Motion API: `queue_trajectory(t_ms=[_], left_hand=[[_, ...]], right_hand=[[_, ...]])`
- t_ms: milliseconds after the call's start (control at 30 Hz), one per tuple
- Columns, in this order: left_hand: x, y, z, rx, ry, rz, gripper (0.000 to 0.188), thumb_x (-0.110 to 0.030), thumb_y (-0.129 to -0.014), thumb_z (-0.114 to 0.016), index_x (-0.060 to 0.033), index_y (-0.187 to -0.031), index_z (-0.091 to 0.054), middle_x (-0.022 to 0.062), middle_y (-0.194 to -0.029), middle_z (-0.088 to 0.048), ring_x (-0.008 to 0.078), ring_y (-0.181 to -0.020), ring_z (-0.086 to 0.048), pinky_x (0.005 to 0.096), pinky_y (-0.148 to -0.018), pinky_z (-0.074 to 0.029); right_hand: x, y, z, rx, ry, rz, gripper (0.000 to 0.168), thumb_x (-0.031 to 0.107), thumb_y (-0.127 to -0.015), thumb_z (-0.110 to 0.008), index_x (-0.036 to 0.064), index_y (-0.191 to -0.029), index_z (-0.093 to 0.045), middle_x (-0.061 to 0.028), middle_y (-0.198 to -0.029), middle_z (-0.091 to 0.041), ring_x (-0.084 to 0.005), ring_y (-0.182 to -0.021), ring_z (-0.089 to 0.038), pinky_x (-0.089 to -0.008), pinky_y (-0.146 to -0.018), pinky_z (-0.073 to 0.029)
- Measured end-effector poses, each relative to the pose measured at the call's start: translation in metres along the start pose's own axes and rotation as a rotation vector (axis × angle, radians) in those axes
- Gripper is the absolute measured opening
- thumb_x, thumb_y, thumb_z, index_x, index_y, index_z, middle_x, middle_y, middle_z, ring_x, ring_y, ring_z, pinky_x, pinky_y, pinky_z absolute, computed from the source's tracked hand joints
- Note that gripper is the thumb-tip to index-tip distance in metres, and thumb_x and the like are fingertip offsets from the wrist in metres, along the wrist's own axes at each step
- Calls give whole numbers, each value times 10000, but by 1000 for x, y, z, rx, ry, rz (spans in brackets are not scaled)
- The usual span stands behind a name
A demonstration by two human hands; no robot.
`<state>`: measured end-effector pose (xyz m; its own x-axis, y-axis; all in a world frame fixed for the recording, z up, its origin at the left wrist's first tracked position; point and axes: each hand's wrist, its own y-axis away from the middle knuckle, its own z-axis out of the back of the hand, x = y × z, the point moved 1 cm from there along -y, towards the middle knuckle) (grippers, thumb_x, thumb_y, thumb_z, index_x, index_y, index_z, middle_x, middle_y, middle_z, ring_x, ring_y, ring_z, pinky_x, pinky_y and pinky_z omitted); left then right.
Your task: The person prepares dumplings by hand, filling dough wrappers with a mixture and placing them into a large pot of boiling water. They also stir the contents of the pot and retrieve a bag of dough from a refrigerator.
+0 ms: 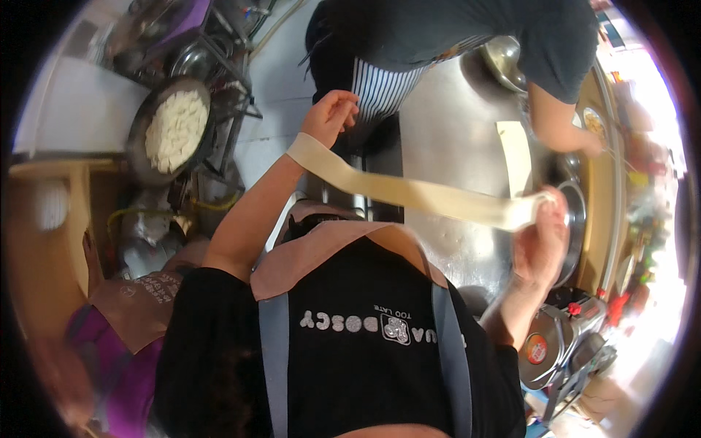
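Observation:
A long, pale strip of what looks like rolled dough [416, 197] stretches between my two hands. One end is draped over my left wrist. My left hand [331, 112] is raised beside a co-worker's striped apron, fingers loosely bent and nothing visible in them. At the other end, my right hand [539, 232] grips the strip between thumb and fingers, somewhat blurred. Under the strip is a shiny metal worktable [454, 142]. A second pale strip [515, 156] lies on it, just beyond my right hand.
A co-worker in a dark shirt [454, 33] leans over the table's far side, an arm reaching right. A wok [175, 131] of white pieces stands at left. Another person's purple garment [131, 378] shows lower left. A metal basin [572, 235] and a machine [547, 342] are at right.

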<state>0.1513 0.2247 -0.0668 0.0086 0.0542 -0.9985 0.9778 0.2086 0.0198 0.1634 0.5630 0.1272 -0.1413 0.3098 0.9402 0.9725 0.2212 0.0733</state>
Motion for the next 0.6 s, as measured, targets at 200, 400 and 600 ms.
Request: queue_trajectory(t_ms=[200, 400, 600], left_hand=[[-47, 45, 31, 265, 189, 18, 274, -102, -901, -527, -50, -1170, -532, 24, -1003, -598, 98, -830, -556, 243, -710, -455], [-94, 64, 77, 189, 185, 110, 362, -145, -853, -620, -10, -1175, -524, 68, -1020, -628, 112, -847, -596, 229, -650, -465], [-70, 82, 120, -60, 274, 125, 257, -149, -878, -594, 16, -1075, -585, 90, -913, -662, 147, -776, -632, 250, -586, -504]], right_hand=[[-105, -63, -125, 392, 298, -235, 153, 67, -888, -592, -10, -1021, -584, -67, -930, -643, -113, -797, -622, -221, -686, -518], [-145, -95, -216, 663, 472, -24, 100, 59, -841, -634, -16, -907, -625, -62, -829, -675, -108, -750, -625, -219, -677, -500], [-171, -105, -275, 760, 744, 44, 135, 98, -817, -656, -8, -901, -655, -90, -771, -677, -104, -714, -627, -234, -655, -492]])
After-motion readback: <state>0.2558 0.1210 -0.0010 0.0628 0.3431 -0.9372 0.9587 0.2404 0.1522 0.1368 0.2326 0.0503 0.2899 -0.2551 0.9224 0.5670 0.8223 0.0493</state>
